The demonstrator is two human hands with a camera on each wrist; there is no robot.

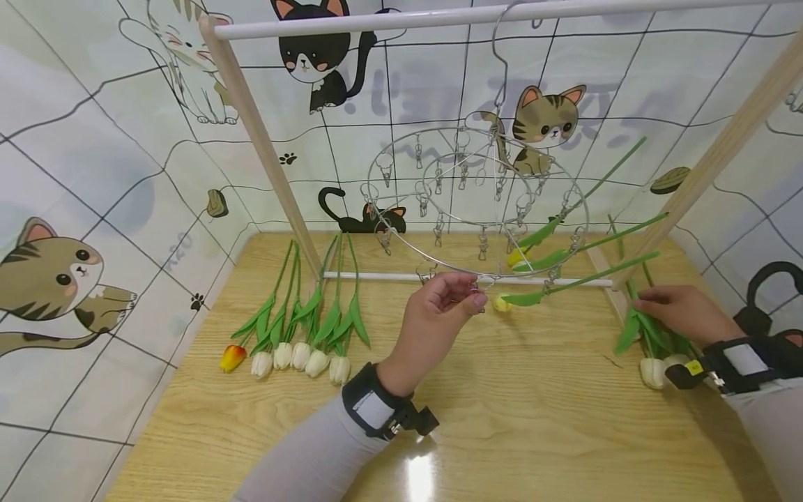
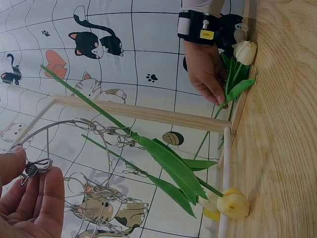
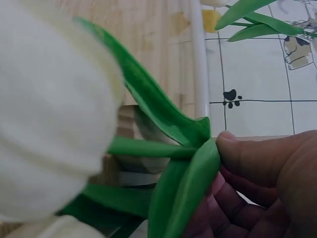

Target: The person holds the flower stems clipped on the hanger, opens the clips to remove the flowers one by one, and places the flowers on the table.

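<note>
My left hand pinches a small metal clip between thumb and fingers, at the near edge of a round wire drying hanger. No flower is in that clip. Over at the right, my right hand pinches the green stem of a white tulip where its leaves meet, beside the frame's foot. In the right wrist view the tulip's white bloom fills the left side. Several tulips hang from clips on the hanger's right side, among them a pale yellow tulip, blooms pointing down.
A wooden frame with a white top bar carries the hanger by its hook. Several white tulips and one red-yellow tulip lie on the table at left. Another white tulip lies beside the right hand.
</note>
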